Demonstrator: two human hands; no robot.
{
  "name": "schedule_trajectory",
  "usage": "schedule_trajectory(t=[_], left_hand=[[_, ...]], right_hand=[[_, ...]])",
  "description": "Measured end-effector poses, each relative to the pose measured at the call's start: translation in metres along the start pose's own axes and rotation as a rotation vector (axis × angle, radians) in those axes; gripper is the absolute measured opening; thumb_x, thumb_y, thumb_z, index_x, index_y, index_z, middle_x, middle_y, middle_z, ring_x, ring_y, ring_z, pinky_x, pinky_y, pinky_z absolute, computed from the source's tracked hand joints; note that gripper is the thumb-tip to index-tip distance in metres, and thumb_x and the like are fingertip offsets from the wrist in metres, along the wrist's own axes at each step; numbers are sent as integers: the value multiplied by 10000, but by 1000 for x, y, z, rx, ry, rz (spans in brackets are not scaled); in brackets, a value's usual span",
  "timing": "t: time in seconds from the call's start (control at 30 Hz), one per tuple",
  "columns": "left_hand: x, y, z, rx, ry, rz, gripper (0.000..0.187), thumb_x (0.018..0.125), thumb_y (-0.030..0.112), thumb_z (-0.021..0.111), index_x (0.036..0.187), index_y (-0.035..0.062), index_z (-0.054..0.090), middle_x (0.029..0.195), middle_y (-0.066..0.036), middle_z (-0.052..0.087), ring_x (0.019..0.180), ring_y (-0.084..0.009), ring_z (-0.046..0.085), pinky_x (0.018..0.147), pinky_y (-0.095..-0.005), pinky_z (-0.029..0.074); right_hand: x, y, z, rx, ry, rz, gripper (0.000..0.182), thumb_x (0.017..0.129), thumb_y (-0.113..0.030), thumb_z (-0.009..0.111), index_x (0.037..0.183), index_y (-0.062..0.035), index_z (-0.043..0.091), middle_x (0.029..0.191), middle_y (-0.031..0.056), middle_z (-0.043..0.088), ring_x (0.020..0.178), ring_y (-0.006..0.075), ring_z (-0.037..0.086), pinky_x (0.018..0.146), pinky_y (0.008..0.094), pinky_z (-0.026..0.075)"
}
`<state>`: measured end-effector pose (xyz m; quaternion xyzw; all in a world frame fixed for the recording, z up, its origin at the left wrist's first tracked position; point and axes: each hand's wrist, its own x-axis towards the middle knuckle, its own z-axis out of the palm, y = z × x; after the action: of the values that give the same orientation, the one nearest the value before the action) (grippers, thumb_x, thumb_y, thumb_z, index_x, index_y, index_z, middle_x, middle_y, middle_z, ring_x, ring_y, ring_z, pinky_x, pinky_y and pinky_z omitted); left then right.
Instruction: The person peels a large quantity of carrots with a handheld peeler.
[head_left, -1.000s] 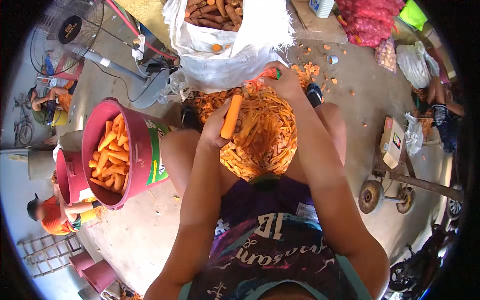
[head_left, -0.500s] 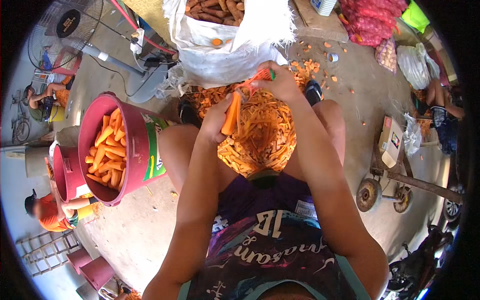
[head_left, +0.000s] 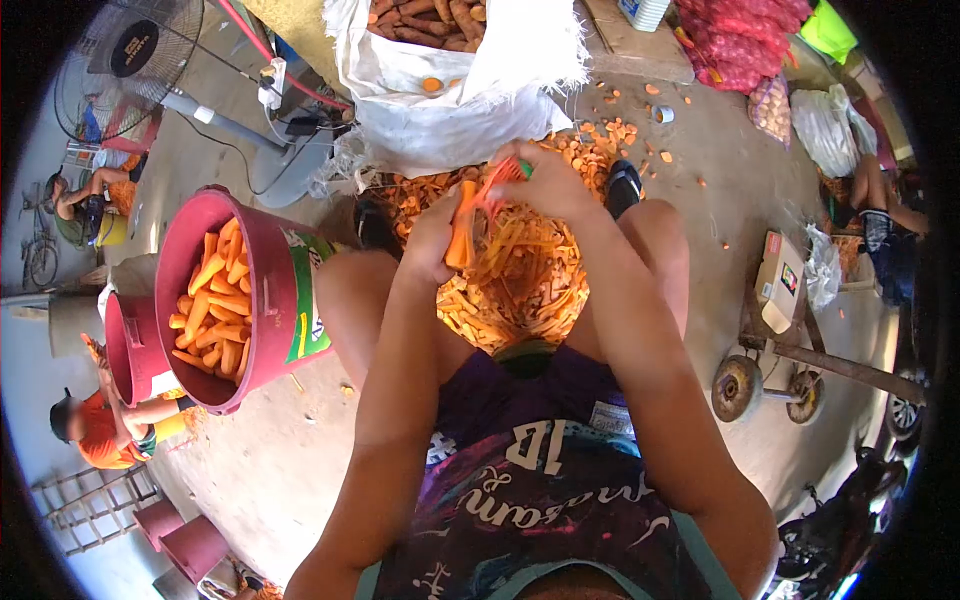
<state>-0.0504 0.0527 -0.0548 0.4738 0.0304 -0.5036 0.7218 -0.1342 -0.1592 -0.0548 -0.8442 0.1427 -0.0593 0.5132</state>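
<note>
A peeled orange carrot (head_left: 460, 225) is wrapped in the fingers of my left hand (head_left: 431, 238), held slanting over a heap of carrot peelings (head_left: 512, 300) between my knees. My right hand (head_left: 548, 182) grips a red peeler (head_left: 497, 180) with a green part showing by the fingers. The peeler overlaps the carrot's upper end in this view. Beside my left leg stands a pink tub (head_left: 268, 330), partly filled with peeled carrots (head_left: 212, 300).
A white sack (head_left: 430, 130) of unpeeled carrots (head_left: 428, 22) stands ahead, with carrot scraps (head_left: 610, 135) on the floor nearby. A fan (head_left: 130, 60) is at upper left, a wheeled cart (head_left: 800, 350) at right. Other people (head_left: 95, 430) sit at the sides.
My right hand and the peeler have shifted slightly left and downward, closer to the carrot. My left hand keeps its hold on the carrot, nearly in place.
</note>
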Motion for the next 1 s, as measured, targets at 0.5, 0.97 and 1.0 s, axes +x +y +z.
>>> schedule_trajectory(t=[0.5, 0.97, 1.0], left_hand=[[-11, 3, 16, -74, 108, -6, 380, 1131, 421, 477, 1181, 79, 635, 894, -57, 668, 654, -158, 635, 555, -313, 529], [11, -6, -14, -97, 170, 37, 407, 1132, 426, 471, 1283, 73, 607, 930, -54, 689, 738, -172, 674, 652, -323, 579], [12, -4, -10, -124, 142, 36, 399, 1134, 422, 466, 1279, 76, 602, 932, -61, 693, 732, -180, 679, 645, -329, 583]], right_hand=[[-19, -33, 7, -115, -148, 34, 512, 806, -315, 914, 1202, -104, 667, 1170, 87, 710, 1116, 240, 666, 1041, 372, 499], [-9, -18, 3, 9, -113, 49, 513, 789, -277, 925, 1195, -102, 666, 1173, 84, 729, 1138, 245, 671, 1021, 381, 501], [-13, -25, 8, -15, -240, -36, 525, 781, -273, 929, 1208, -108, 672, 1199, 82, 725, 1167, 241, 661, 1043, 381, 493]])
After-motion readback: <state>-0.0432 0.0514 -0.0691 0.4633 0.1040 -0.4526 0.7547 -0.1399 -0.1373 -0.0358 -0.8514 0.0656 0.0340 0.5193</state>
